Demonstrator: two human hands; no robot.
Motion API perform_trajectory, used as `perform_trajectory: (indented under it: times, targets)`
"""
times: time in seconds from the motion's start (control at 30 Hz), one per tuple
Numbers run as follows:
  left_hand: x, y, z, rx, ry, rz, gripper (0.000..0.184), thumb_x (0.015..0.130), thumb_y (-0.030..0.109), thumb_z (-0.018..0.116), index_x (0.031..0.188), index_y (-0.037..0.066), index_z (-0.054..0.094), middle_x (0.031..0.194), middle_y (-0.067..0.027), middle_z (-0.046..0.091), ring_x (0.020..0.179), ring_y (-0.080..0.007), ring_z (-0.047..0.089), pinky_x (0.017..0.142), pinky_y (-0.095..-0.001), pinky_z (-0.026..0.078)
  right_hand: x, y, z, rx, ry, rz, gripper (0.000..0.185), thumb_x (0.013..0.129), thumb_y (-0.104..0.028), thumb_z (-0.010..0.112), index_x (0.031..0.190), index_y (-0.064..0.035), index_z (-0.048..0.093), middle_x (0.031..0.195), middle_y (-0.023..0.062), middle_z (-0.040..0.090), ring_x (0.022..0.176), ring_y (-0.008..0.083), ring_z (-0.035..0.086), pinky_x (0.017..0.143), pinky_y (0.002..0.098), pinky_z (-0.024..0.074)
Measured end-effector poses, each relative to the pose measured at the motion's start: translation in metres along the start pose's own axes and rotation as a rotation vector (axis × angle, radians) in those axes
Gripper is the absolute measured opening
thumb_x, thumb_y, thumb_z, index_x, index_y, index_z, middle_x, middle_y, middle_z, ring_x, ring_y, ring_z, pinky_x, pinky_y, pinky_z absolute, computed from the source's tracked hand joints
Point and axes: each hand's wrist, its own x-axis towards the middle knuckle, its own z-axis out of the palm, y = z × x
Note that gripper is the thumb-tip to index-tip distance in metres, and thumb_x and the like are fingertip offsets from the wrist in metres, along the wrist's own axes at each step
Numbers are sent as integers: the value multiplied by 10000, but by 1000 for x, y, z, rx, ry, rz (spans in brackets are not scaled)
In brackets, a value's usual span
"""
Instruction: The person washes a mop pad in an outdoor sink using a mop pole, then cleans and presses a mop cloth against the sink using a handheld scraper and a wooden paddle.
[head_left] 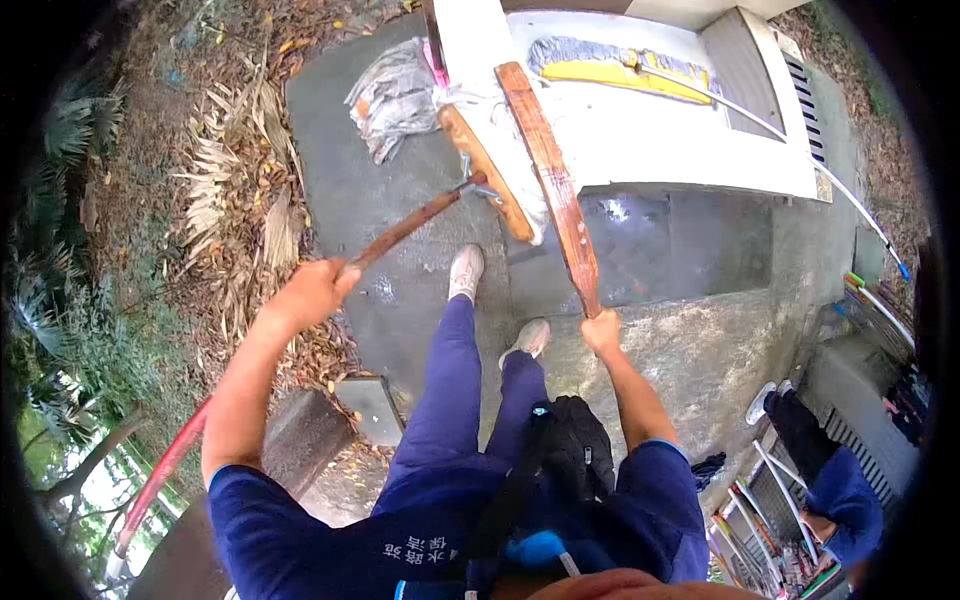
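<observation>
My left hand point(315, 292) is closed round the handle of a mop point(415, 225). A wooden block point(487, 172) forms the mop's head, with wet white cloth point(492, 112) beside and behind it at the corner of a white ledge. The handle seems to run back past my forearm as a red pole point(165, 468). My right hand point(601, 332) grips the narrow end of a flat wooden paddle point(553, 175). Its broad end reaches up over the white cloth; whether it touches the cloth I cannot tell. A grey bundle of mop strands point(392, 98) lies left of the ledge.
A yellow flat mop point(620, 78) with grey fringe rests in the white basin point(680, 150), its pole jutting right. Dry leaves point(250, 170) border the concrete on the left. At lower right are another person point(840, 500), a slatted bench and several poles point(755, 530).
</observation>
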Motion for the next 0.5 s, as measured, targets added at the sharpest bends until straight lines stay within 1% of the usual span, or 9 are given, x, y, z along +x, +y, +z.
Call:
perform_trajectory:
  times: [0.03, 0.07, 0.13, 0.23, 0.27, 0.3, 0.37, 0.43, 0.5]
  targets:
    - [-2, 4, -1, -24, 32, 9, 400, 873, 362, 472, 886, -30, 552, 777, -259, 573, 786, -417, 555, 705, -446, 430, -11, -14, -22, 64, 4, 11, 175, 605, -92, 571, 739, 19, 588, 571, 168, 569, 600, 216, 597, 563, 360, 450]
    - [-5, 10, -5, -65, -27, -22, 392, 872, 361, 470, 897, -20, 560, 799, -264, 576, 816, -420, 557, 719, -455, 431, -20, -29, -48, 49, 13, 5, 175, 605, -92, 571, 739, 19, 588, 571, 168, 569, 600, 216, 597, 563, 360, 450]
    - [-9, 13, 0, -36, -25, -22, 409, 875, 364, 462, 938, -27, 563, 832, -278, 576, 855, -426, 552, 753, -462, 431, -42, -63, -107, 293, 23, -32, 123, 595, -86, 596, 667, 5, 555, 552, 62, 544, 532, 132, 502, 490, 320, 408]
    - [0, 1, 11, -7, 10, -24, 435, 878, 374, 447, 975, -32, 568, 877, -289, 579, 914, -424, 547, 801, -468, 430, -57, -137, -209, 246, 271, -279, 137, 588, -74, 646, 620, -38, 517, 549, -5, 487, 484, 95, 455, 430, 272, 367]
    - [0, 0, 12, -12, -8, -34, 439, 879, 379, 441, 982, -29, 567, 894, -285, 581, 928, -418, 546, 810, -463, 430, -78, -195, -240, 450, 335, -266, 162, 590, -98, 669, 641, -40, 527, 541, -2, 490, 446, 75, 441, 393, 259, 354]
    - [-1, -3, 12, -12, -25, -49, 444, 880, 384, 436, 990, -26, 566, 911, -281, 583, 942, -412, 544, 819, -458, 429, -86, -231, -262, 511, 450, -382, 165, 610, -99, 675, 668, -35, 534, 532, -7, 489, 401, 72, 425, 363, 241, 331]
    - [3, -8, 5, -12, -39, -62, 451, 882, 389, 429, 1013, -22, 560, 926, -275, 584, 951, -405, 545, 825, -451, 430, -67, -275, -283, 922, 317, -748, 152, 705, -28, 610, 663, -46, 464, 513, 0, 450, 387, 73, 397, 357, 223, 311]
    - [8, -16, 6, -14, -101, -71, 469, 885, 399, 416, 1059, -16, 547, 955, -262, 586, 969, -392, 545, 837, -436, 432, -56, -341, -278, 1176, 323, -1094, 160, 739, 59, 535, 739, -52, 420, 560, 15, 440, 424, 76, 404, 405, 219, 350]
    - [14, -31, 10, -17, -60, -34, 459, 886, 400, 415, 1034, -11, 556, 900, -245, 602, 908, -390, 565, 804, -425, 439, -24, -345, -239, 979, 427, -1201, 169, 740, 22, 550, 719, -61, 403, 568, 31, 442, 465, 127, 454, 441, 286, 389]
